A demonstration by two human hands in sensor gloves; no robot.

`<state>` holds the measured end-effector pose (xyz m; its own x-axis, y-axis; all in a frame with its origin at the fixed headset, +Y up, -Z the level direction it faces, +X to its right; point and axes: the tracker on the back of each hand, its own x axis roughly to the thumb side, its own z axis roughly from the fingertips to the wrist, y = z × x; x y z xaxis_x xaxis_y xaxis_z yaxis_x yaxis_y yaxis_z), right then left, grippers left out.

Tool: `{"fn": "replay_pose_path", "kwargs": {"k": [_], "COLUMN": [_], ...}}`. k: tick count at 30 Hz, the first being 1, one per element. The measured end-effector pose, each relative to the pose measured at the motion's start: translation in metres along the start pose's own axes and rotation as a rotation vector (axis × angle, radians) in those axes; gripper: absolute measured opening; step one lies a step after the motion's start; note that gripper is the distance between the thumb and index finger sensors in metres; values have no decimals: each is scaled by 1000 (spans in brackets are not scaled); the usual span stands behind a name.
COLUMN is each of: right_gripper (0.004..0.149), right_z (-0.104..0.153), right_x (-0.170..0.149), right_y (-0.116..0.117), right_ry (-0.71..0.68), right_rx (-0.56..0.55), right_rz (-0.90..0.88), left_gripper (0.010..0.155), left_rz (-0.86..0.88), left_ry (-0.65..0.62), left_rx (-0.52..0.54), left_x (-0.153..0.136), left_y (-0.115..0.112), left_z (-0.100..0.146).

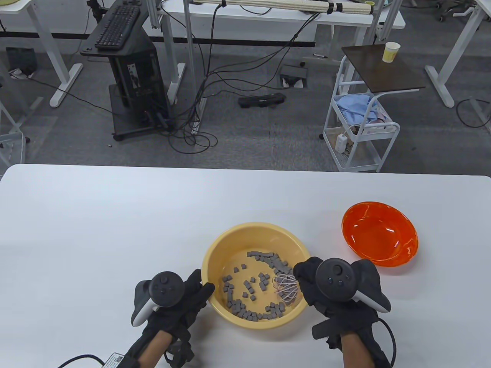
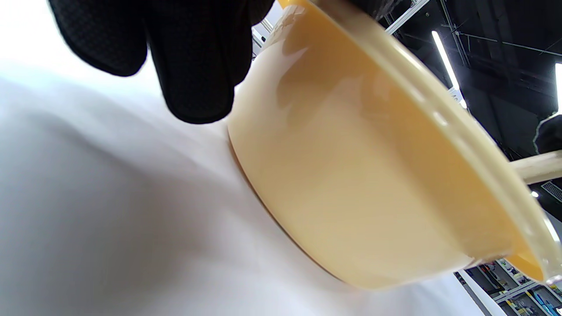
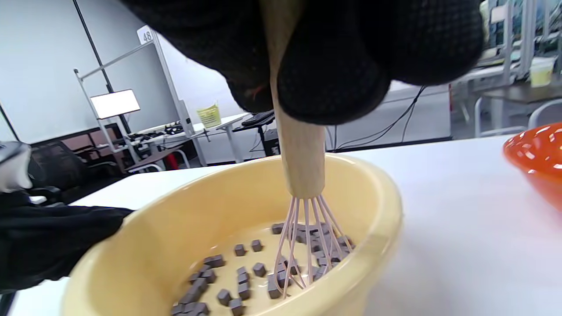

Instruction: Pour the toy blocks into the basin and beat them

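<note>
A yellow basin (image 1: pixel 256 274) stands on the white table and holds several small grey toy blocks (image 1: pixel 251 285). My right hand (image 1: pixel 326 291) grips the wooden handle of a whisk (image 3: pixel 300 175); its pink wire head (image 1: pixel 285 288) sits among the blocks at the basin's right side. My left hand (image 1: pixel 191 295) rests against the basin's left outer wall (image 2: pixel 351 175), fingers (image 2: pixel 193 57) fairly straight along the rim. In the right wrist view the blocks (image 3: pixel 239 274) lie spread over the basin floor.
An orange bowl (image 1: pixel 379 234), with nothing in it, stands on the table to the right of the basin. Behind the table are a white cart (image 1: pixel 360 130), desks, cables and a black stand (image 1: pixel 130 76).
</note>
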<state>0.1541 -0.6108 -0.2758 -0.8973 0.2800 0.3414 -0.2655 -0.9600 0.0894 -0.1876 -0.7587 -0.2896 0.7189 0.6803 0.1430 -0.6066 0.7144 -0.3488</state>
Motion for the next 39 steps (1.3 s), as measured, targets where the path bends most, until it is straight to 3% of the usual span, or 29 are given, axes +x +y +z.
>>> {"fn": "replay_pose_path", "kwargs": {"k": [3,11,18,24,27,30,33,36,39], "right_gripper": [31,33,38,43,48,55,56,56,55], "right_z": [-2,-12,-25,-29,-28,-28,-35,-36,-27], "right_x": [4,10,14,18,24,36,41,41,39], "right_y": [3,22,47,55,56,57,58,52,41], "right_ry": [13,-14,-92,-126,-72,42,73,57,62], "right_rx": [-65,-98,-30,11,17,28,91,108,31], "right_rz": [71,123,8,-74,30,286,418,418,371], "left_gripper": [73,72,71,71,71,72,71,72,72], "left_rz": [1,11,28,34,33,32,28,26,23], "left_ry": [0,-4,-7,-7,-7,-6,-5,-5,-6], "left_rx": [0,1,0,-4,-4,-3,-3,-1,4], "left_x": [0,0,0,0,0,0,0,0,0], "left_y": [0,0,-1,0,0,0,0,0,0], "left_z": [0,0,-1,-1,-1,-1,-1,-1,-1]}}
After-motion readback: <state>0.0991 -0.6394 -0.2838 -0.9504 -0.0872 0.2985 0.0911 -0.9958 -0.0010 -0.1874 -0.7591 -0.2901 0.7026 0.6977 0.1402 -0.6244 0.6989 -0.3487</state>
